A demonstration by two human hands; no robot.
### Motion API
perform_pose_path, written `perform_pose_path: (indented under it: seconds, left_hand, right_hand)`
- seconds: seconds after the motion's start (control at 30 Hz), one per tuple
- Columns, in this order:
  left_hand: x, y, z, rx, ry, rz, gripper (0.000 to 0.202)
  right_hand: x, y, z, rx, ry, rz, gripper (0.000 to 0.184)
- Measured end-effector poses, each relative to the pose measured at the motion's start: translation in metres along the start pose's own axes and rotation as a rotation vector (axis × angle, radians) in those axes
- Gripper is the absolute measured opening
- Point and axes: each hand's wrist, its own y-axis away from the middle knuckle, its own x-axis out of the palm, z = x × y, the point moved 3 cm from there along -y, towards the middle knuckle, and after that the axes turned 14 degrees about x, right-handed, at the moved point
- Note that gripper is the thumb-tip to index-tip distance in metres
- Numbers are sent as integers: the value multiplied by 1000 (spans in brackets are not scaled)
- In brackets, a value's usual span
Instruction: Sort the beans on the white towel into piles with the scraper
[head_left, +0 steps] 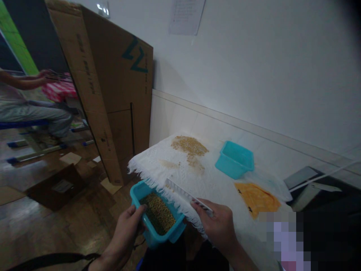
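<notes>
My left hand point(128, 227) grips the near left rim of a turquoise plastic box point(156, 240), held just off the table's front edge. Inside lie many round, yellowish beans point(159, 210). In my right hand point(220, 226) is a white slotted plastic strip point(184, 194), pinched near its right end. Its far end reaches over the fringed edge of the white tablecloth point(216, 184), just above the box's back rim. Further back on the cloth, more beans point(191, 145) are spread in a loose heap, with a thinner scatter in front.
A second turquoise box point(236, 160) stands at the back right, beside an orange bag point(258, 199) and clear plastic. A tall cardboard box point(121, 86) rises left of the table. Another person point(22, 94) sits at the far left. Cardboard pieces point(70, 158) lie on the floor.
</notes>
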Motion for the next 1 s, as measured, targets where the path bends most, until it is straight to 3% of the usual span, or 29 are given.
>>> perform_pose_path:
  seconds: [0.13, 0.33, 0.7, 0.9, 1.0]
  left_hand:
    - [0, 1, -4, 0, -8, -1, 35]
    - [1, 0, -5, 0, -5, 0, 35]
    - [-5, -5, -2, 24, 9, -14, 34]
    - [-4, -4, -3, 18, 28, -14, 34]
    - [-4, -3, -3, -3, 27, -15, 34]
  right_hand:
    - [3, 2, 9, -6, -31, 18, 23]
    - [0, -25, -4, 95, 114, -95, 28]
    - [1, -20, 6, 99, 24, 82, 27]
    - [-1, -57, -18, 264, 98, -206, 37]
    - [8, -77, -31, 314, 109, -264, 41]
